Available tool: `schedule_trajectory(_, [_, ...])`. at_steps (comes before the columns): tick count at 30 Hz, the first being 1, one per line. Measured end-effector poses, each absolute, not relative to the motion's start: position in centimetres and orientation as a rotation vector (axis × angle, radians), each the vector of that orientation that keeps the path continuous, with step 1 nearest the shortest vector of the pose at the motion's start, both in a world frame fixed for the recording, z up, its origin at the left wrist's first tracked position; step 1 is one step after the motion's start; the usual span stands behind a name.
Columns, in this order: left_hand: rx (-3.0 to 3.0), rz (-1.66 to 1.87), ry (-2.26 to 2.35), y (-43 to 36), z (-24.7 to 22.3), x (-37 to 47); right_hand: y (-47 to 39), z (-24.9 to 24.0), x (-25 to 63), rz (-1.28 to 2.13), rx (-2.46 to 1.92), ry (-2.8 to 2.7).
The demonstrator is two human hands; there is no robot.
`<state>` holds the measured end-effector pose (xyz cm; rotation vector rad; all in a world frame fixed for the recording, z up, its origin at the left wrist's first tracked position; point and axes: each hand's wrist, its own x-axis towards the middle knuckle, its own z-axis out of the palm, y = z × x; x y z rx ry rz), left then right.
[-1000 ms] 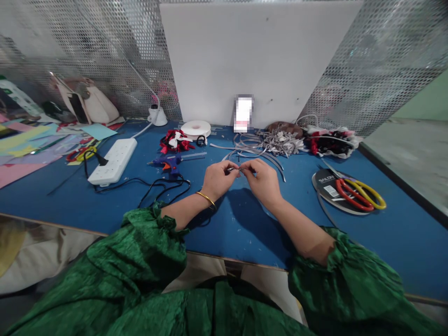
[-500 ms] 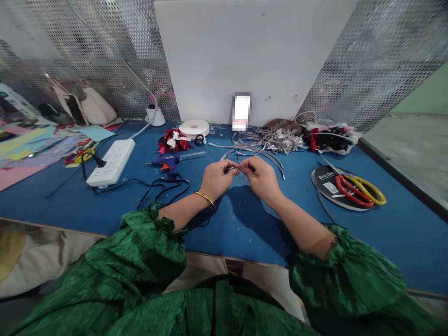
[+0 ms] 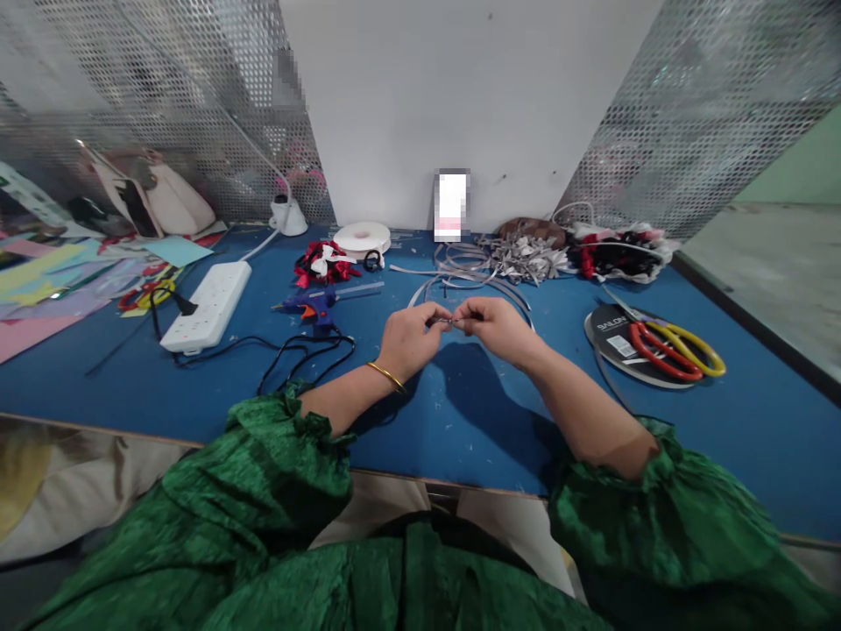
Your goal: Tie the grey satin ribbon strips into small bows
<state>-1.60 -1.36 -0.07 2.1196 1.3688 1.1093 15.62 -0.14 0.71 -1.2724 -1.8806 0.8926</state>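
Observation:
Over the blue tabletop (image 3: 453, 429), my left hand (image 3: 408, 340) and my right hand (image 3: 503, 331) meet fingertip to fingertip. Between both pinched thumbs and forefingers is a small piece of grey ribbon (image 3: 452, 321), mostly hidden by the fingers. Just beyond the hands lie long loose grey ribbon strips (image 3: 463, 273). A heap of small grey ribbon pieces (image 3: 531, 259) sits behind and to the right. To the left of my left hand rests a blue glue gun (image 3: 319, 307) with a clear glue stick in its back.
Red-and-yellow-handled scissors (image 3: 676, 350) lie on a black ribbon spool (image 3: 608, 329) at right. On the left are a white power strip (image 3: 207, 307), cables and coloured sheets (image 3: 39, 285). A white ribbon roll (image 3: 361, 238), red-and-white bows (image 3: 321, 263) and a phone (image 3: 451, 206) stand behind.
My right hand has turned a little, its elbow shifting outward to the right. Both hands stay pinched together at the ribbon. The view has shifted slightly.

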Motion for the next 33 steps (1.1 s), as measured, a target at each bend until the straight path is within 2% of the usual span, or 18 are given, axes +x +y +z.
schedule_trajectory(15, [1.951, 1.186, 1.209, -0.9, 0.1, -1.6, -0.3, 0.4, 15.0, 0.851, -1.181, -1.709])
schedule_trajectory(33, [1.788, 1.148, 1.020, -0.4, -0.2, -1.6, -0.9, 1.6, 14.6, 1.138, -1.142, -1.425])
